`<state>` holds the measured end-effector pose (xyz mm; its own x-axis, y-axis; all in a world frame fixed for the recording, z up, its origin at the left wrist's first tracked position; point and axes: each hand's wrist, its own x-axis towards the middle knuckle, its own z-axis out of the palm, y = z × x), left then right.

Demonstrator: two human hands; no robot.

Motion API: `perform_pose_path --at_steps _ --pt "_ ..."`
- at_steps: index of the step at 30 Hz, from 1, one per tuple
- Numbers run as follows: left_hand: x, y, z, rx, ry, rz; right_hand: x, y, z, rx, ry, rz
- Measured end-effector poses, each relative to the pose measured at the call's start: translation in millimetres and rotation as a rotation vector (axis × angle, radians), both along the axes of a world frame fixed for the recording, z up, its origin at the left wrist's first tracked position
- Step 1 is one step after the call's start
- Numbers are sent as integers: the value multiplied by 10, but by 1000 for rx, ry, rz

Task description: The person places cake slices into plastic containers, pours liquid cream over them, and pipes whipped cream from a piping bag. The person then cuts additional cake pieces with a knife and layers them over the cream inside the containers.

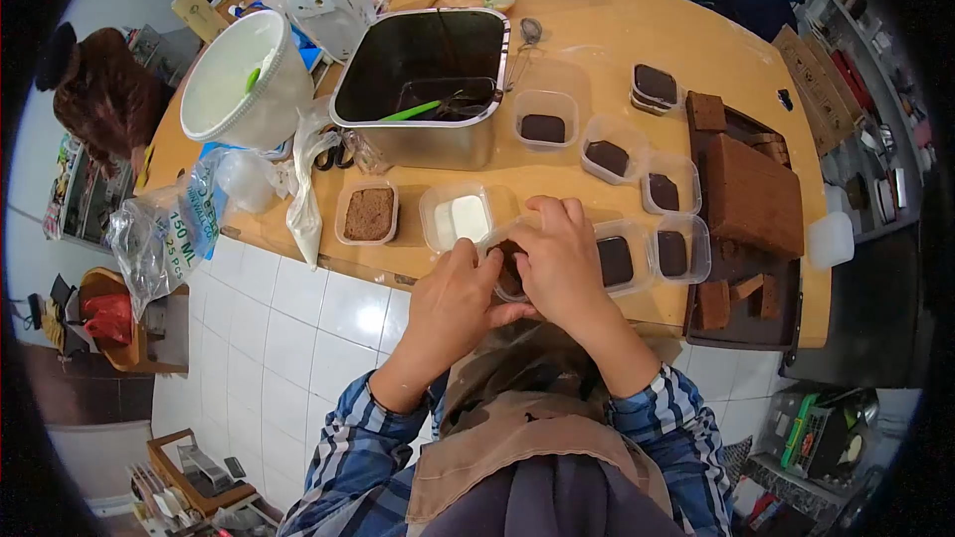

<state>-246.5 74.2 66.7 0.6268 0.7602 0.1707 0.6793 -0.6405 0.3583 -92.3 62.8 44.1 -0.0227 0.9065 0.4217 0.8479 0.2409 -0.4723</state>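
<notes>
Both hands work at one small clear plastic container at the table's front edge. Inside it is a piece of chocolate cake (510,265), partly covered by fingers. My left hand (453,300) curls round the container's left side, fingertips at the cake. From the right, my right hand (559,264) bends over the rim, its thumb and fingers closed on the cake. Just left stands a container with white cream (464,220), and beyond it one with a cake piece (371,215). To the right, a container (617,261) has a dark chocolate layer.
Several more filled containers (607,156) stand behind. A metal tub (418,144) holds dark chocolate and a green spatula (411,111). A white bucket (246,80), a piping bag (306,189) and a tray (741,333) with a cake slab (751,189) surround them. Another person (104,104) is at left.
</notes>
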Motion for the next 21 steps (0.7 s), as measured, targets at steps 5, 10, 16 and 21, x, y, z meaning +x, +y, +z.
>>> perform_pose_path --at_steps 5,10,16,21 --pt "-45 -19 49 -107 -11 -13 17 -40 50 20 8 -5" --pt "-76 -80 145 -136 -63 -85 61 -197 207 -15 10 46" --pt "-82 -47 22 -126 -119 -154 82 -333 261 -116 -41 122" --pt "-90 -34 -47 -175 -164 -126 90 -348 224 -186 -38 187"
